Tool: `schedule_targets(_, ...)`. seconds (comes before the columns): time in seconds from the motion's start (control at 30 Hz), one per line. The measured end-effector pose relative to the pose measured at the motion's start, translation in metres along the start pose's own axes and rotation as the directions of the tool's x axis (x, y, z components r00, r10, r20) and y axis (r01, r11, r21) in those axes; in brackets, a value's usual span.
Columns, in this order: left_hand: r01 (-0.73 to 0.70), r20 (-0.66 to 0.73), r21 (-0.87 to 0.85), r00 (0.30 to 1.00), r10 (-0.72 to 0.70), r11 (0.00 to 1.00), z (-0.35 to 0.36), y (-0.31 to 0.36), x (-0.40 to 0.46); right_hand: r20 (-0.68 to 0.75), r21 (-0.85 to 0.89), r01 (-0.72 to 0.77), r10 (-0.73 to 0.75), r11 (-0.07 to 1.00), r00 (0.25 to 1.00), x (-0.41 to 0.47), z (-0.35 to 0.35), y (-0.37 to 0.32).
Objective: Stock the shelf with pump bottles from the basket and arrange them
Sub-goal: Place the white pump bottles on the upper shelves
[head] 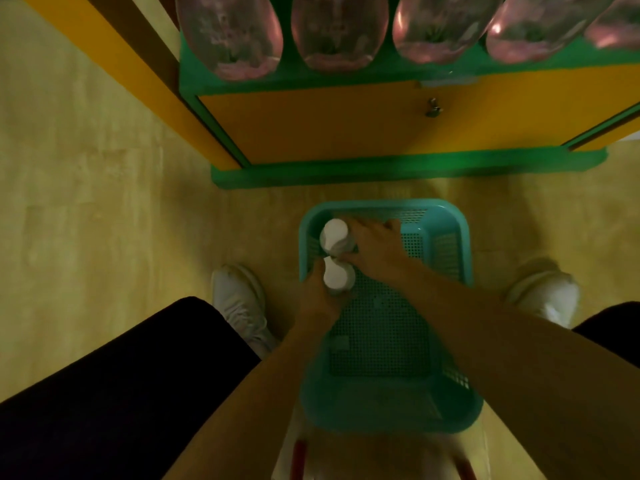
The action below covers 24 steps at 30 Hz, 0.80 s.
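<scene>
A teal perforated basket [446, 237] stands on the floor between my feet. Two pump bottles with white tops stand in its far left corner. My left hand [317, 297] is wrapped around the nearer pump bottle [337, 275]. My right hand [375, 249] grips the farther pump bottle [333, 233] from its right side. The bottles' bodies are hidden under the tops and my fingers. The rest of the basket floor shows bare mesh. Above, several pink translucent bottles [230, 32] stand in a row on the green shelf [346, 79].
The shelf unit has an orange front panel [329, 126] with a small latch [433, 108] and a green base [381, 168] just beyond the basket. My white shoes [239, 299] flank the basket on the yellowish floor. Red-edged packaging [299, 455] lies under the basket's near end.
</scene>
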State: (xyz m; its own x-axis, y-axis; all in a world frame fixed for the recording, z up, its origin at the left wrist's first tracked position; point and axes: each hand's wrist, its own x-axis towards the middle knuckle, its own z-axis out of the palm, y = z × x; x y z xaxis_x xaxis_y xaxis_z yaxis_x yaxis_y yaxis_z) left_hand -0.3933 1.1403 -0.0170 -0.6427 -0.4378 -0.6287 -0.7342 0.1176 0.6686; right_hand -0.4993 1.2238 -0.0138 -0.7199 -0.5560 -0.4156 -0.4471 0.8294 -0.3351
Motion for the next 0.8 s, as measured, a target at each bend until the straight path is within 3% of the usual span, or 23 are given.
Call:
schedule_targets(0.03, -0.087, 0.024, 0.059, 0.996, 0.086, 0.994, 0.0, -0.004, 0.0, 0.024, 0.044, -0.037, 0.036, 0.998, 0.999, 0.002, 0.0, -0.002)
schedule_targets(0.13, -0.095, 0.0, 0.07, 0.995, 0.095, 0.993, 0.0, -0.007, 0.002, 0.077, 0.158, -0.143, 0.132, 0.977, 0.988, 0.008, 0.001, -0.011)
schedule_targets(0.23, -0.131, 0.025, 0.135, 0.991, 0.129, 0.982, -0.009, -0.005, 0.005, 0.02, 0.074, -0.118, 0.117, 0.99, 0.993, 0.007, -0.001, -0.018)
schedule_targets(0.3, -0.217, 0.171, 0.279, 0.97, 0.174, 0.935, -0.014, 0.001, -0.001, 0.006, 0.111, -0.129, 0.13, 0.985, 0.992, -0.001, -0.005, -0.016)
schedule_targets(0.37, -0.204, 0.296, 0.344, 0.95, 0.1, 0.916, -0.016, 0.007, -0.008, 0.025, 0.308, -0.193, 0.195, 0.932, 0.98, -0.017, -0.012, -0.009)
schedule_targets(0.47, -0.135, 0.34, 0.394, 0.94, -0.008, 0.909, -0.029, 0.019, -0.02, 0.01, 0.633, -0.19, 0.237, 0.75, 0.971, -0.044, -0.031, 0.006)
schedule_targets(0.53, -0.18, 0.365, 0.311, 0.929, 0.058, 0.933, -0.04, 0.029, -0.031, -0.003, 0.708, -0.138, 0.198, 0.693, 0.98, -0.063, -0.056, 0.016)
schedule_targets(0.67, -0.311, 0.432, 0.241, 0.883, 0.185, 0.919, -0.071, 0.075, -0.069, -0.032, 0.67, -0.042, 0.085, 0.741, 0.996, -0.104, -0.125, 0.021)
schedule_targets(0.8, -0.45, 0.528, 0.196, 0.797, 0.293, 0.871, -0.113, 0.151, -0.135, -0.071, 0.75, 0.081, -0.042, 0.656, 0.997, -0.158, -0.21, 0.001)
